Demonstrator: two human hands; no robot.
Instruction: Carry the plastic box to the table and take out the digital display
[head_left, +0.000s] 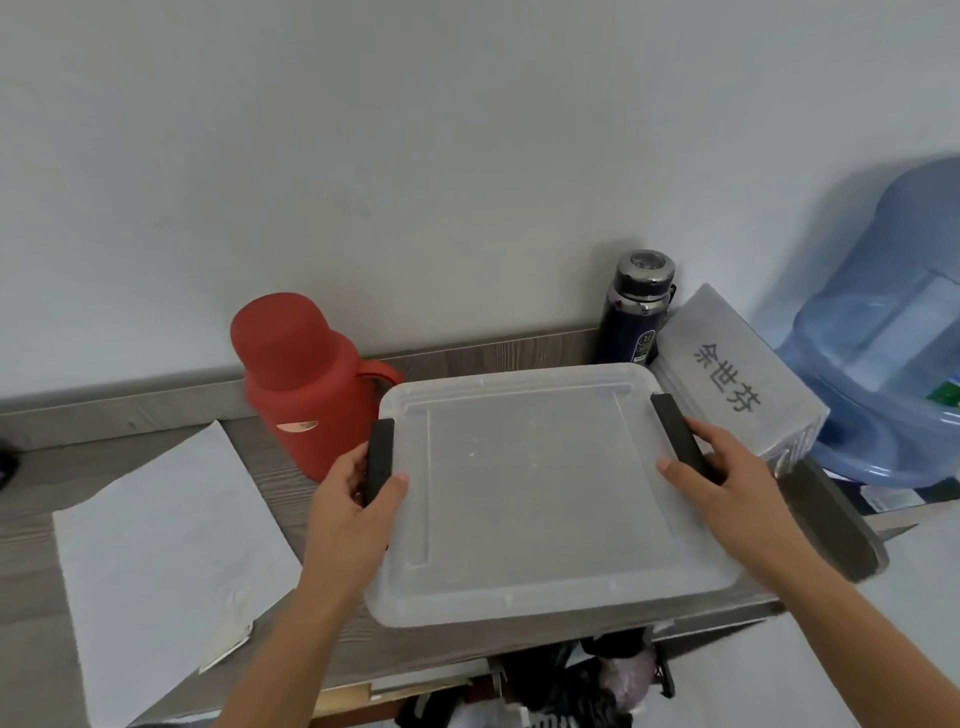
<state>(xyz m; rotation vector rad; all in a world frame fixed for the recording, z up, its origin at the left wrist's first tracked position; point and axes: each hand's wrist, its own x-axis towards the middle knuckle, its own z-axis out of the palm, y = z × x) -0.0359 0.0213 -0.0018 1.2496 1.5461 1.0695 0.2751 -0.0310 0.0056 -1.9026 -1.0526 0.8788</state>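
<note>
A translucent plastic box with its lid on rests on the wooden table, near the right end. Each short side of the box carries a black latch handle. My left hand is closed around the left black handle, thumb lying on the lid. The right black handle is gripped by my right hand. The frosted lid hides what is inside, so the digital display is not visible.
A red thermos jug stands just left of the box. Behind it a dark blue flask and a grey labelled box sit by the wall. White paper covers the table's left part. A blue water bottle lies right of the table.
</note>
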